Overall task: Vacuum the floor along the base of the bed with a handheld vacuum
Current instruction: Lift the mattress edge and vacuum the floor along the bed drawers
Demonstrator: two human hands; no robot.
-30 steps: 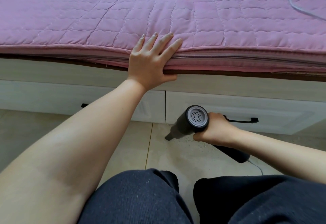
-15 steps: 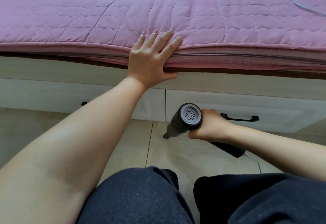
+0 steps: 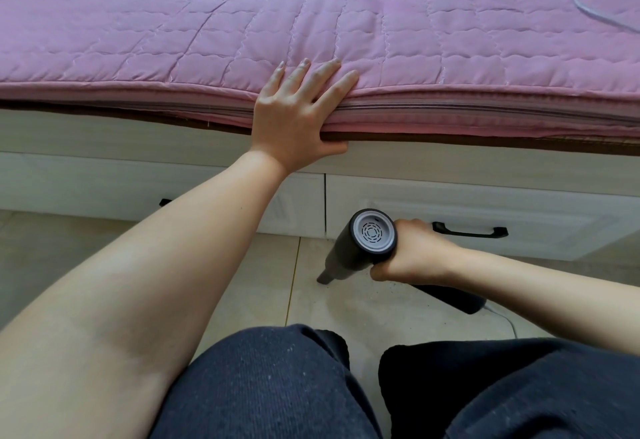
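— What does the room look like down here?

— A bed (image 3: 450, 168) runs across the far side from left to right, with a pink quilted cover (image 3: 207, 23) on top and a pale wood-grain base below. Two white drawer fronts sit in that base; the right drawer (image 3: 485, 210) has a black handle (image 3: 471, 232), and only the tip of a handle shows on the left one.

— And the floor?

— The floor (image 3: 363, 307) is beige tile with a thin grout line running toward the bed. Dark specks lie on the tile near the vacuum. A thin pale cable (image 3: 504, 317) trails on it at the right.

— Where is the handheld vacuum (image 3: 360, 248)?

— Low over the tile, just in front of the right drawer, its nozzle tipped down and left, at or just above the floor. Its round grey vented end faces up.

— How is it held?

— The right hand (image 3: 415, 255) has its grip wrapped fully round the black handle. The left hand (image 3: 298, 113) lies flat on the bed's near edge, fingers spread straight on the cover, thumb under the edge.

— Anything nearer?

— Knees in dark trousers (image 3: 277, 386).
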